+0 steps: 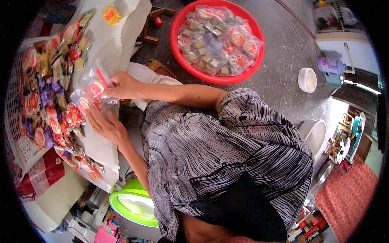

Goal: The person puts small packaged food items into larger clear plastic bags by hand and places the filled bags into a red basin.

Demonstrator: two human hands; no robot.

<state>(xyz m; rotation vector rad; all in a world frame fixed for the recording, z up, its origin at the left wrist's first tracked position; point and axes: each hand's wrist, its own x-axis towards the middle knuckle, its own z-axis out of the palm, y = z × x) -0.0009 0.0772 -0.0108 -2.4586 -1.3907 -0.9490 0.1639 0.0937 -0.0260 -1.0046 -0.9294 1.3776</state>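
My right hand (pixel 123 85) grips a clear plastic bag (pixel 103 79) with a red band near its top. Through the film shows a round red-and-white packet (pixel 96 90). Another round packet (pixel 83 105) is at the bag's lower end, where the fingertips of my left hand (pixel 107 127) touch. My left fingers lie straight with the thumb apart; whether they grip anything cannot be made out. Beyond both hands, a pile of small wrapped packets (pixel 54 97) in red, gold and purple spreads over the white-covered table (pixel 100 145) and a white plastic basket (pixel 27 152).
A yellow packet (pixel 111 15) lies at the table's far end. On the floor stands a red basin (pixel 175 50) of filled clear bags. A lime-green basin (pixel 133 214) is near my left arm. A white round container (pixel 307 80) stands on the floor.
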